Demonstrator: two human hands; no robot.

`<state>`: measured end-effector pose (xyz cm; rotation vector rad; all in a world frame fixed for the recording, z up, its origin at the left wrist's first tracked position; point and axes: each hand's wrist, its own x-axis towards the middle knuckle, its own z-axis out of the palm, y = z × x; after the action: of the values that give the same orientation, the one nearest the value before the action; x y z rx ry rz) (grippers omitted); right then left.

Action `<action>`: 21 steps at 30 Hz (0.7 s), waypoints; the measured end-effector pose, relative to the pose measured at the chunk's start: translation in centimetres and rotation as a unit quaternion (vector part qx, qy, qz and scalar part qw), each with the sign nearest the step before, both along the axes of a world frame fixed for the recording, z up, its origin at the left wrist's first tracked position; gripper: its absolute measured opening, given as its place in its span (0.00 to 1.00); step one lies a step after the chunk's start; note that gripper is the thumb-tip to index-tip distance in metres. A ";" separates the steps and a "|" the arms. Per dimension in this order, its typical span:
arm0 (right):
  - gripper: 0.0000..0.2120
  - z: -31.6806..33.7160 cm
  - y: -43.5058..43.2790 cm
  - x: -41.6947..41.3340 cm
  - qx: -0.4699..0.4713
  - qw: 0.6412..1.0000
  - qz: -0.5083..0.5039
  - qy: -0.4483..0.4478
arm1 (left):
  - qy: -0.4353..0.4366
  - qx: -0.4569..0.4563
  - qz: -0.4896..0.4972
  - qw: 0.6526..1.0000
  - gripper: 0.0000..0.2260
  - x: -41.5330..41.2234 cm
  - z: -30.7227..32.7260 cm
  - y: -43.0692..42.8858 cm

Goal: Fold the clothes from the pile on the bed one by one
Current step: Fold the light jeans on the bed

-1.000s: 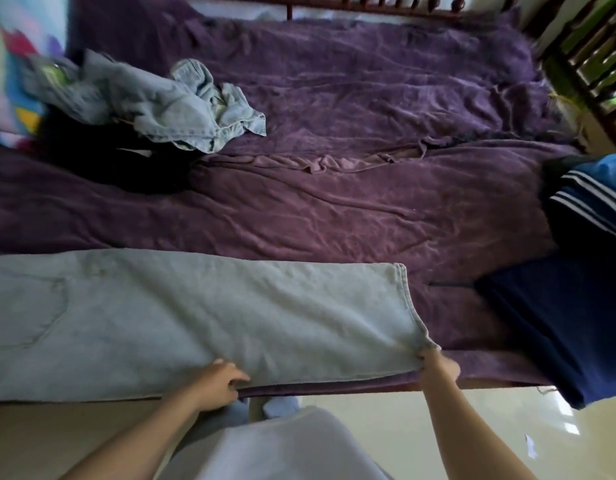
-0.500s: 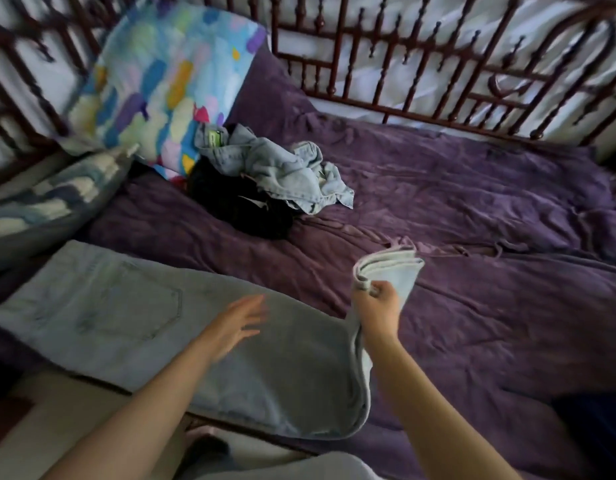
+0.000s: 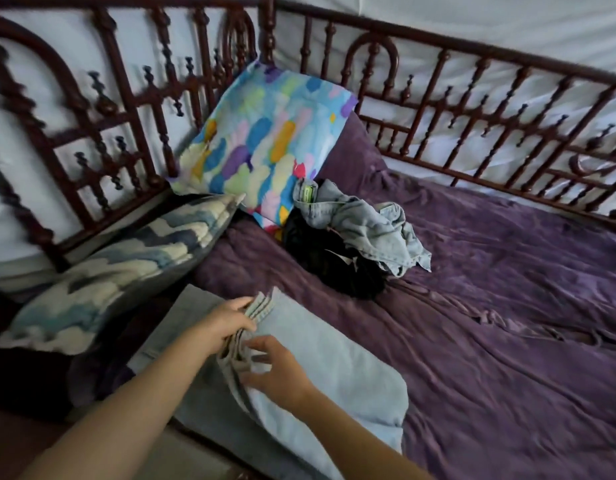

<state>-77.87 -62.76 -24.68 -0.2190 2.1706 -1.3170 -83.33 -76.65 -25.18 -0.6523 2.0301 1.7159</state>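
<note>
Purple rumpled bedspread (image 3: 507, 306) is serving as the folding surface. Pale blue denim jeans (image 3: 327, 368) are lying doubled near its front edge; the left hand (image 3: 227, 322) is pinching the stacked hems to keep them aligned, while the right hand (image 3: 279, 368), fingers spread and gripping nothing, is pressing the fold flat. Behind, the unfolded pile (image 3: 355, 237) is waiting beside a multicoloured pillow (image 3: 265, 140).

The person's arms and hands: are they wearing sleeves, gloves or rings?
No gloves. The left hand and the right hand are bare, and both forearms are uncovered as far as the picture shows, with no sleeve in view. No watch, bracelet or ring shows; the picture is slightly blurred, so a thin ring could be missed.
</note>
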 end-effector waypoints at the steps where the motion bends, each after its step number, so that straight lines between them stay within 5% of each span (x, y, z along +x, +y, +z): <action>1: 0.21 -0.4 -0.1 0.1 0.008 1.000 0.009 -0.001 | 0.014 -0.001 -0.011 1.000 0.27 -0.2 0.1 -1.0; 6: 0.13 -2.9 3.2 -0.6 0.062 0.985 -0.158 0.004 | 0.088 0.040 0.001 0.995 0.26 -0.8 0.5 -7.5; 10: 0.11 -5.4 7.4 -0.4 0.144 0.948 -0.282 -0.031 | 0.034 0.021 0.040 0.998 0.27 0.3 -3.4 -11.6; 16: 0.07 -8.8 10.8 1.8 0.263 0.916 -0.293 -0.083 | -0.035 -0.125 0.014 0.991 0.25 2.0 -9.2 -11.2; 21: 0.13 -9.7 11.8 2.0 0.248 0.899 -0.343 -0.107 | -0.013 -0.107 0.001 0.994 0.23 1.1 -9.1 -11.2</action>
<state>-75.88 -50.92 -34.34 0.9250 2.3826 -0.9819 -82.25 -87.81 -34.25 -0.7395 2.2132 1.4951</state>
